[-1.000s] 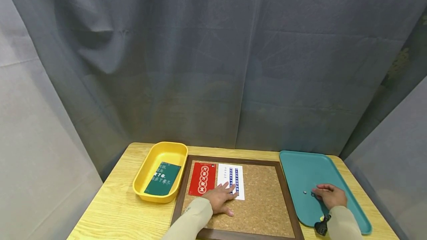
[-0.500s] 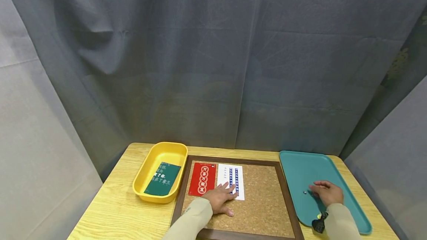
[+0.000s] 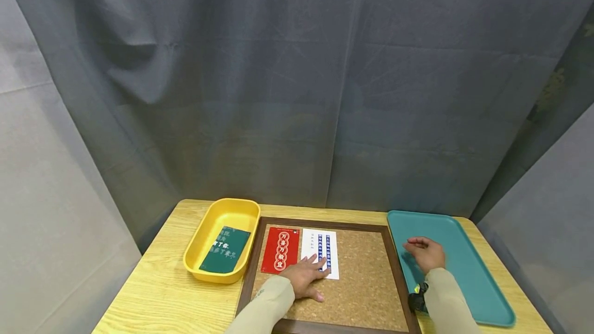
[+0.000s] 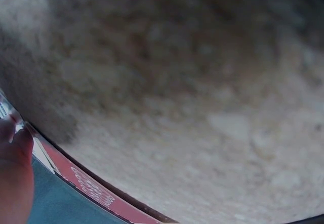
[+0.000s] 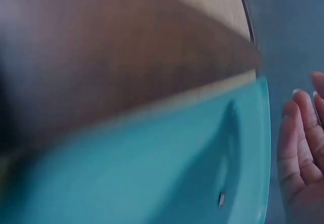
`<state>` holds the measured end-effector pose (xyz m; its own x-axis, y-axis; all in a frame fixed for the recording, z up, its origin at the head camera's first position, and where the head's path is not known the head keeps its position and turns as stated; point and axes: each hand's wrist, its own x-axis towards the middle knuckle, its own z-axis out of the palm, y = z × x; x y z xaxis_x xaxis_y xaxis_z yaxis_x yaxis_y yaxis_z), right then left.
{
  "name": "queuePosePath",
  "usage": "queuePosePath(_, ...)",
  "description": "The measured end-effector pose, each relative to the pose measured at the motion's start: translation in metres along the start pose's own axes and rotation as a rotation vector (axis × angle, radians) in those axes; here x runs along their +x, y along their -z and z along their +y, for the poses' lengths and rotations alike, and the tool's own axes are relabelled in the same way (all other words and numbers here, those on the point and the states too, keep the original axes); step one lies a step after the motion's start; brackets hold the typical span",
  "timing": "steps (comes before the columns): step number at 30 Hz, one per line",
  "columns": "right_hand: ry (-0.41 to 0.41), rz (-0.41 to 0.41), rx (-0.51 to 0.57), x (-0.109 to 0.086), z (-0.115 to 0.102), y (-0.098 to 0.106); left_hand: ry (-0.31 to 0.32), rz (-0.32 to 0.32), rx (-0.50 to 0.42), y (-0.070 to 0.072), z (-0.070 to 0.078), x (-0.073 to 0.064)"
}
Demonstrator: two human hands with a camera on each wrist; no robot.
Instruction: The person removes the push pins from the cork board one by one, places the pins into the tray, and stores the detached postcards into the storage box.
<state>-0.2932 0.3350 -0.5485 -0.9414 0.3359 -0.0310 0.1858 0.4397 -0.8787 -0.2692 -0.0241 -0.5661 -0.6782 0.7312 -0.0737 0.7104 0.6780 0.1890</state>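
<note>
Left hand [image 3: 303,277] spread on white card [image 3: 312,241], red card [image 3: 280,250] at its 9 o'clock; right hand [image 3: 427,255] over teal tray [image 3: 466,267], can't tell if pinching.

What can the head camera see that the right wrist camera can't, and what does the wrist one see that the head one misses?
Only the head view shows the yellow tub with the green card in it, the red card, and the left hand with fingers resting on the white card.
Only the right wrist view shows the tiny shiny thing on the teal tray.
Both show that tray, the right hand and part of the brown frame, blurry in the wrist view.
</note>
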Motion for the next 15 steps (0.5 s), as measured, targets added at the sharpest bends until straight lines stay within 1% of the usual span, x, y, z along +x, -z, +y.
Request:
queuePosePath(3, 0.018, -0.01, 0.028, 0.0, -0.01, -0.017, -0.003, 0.001, 0.005, 0.0, -0.001, -0.001)
queuePosePath(7, 0.028, -0.045, 0.086, 0.004, -0.02, -0.041, -0.01, 0.005, 0.015, -0.001, -0.003, -0.001)
queuePosePath(10, 0.025, -0.104, 0.121, 0.007, -0.026, -0.06, -0.015, 0.013, 0.03, 0.0, -0.003, -0.001)
queuePosePath(15, 0.008, -0.199, 0.184, 0.007, -0.034, -0.089, -0.018, 0.01, 0.03, -0.001, -0.002, 0.0)
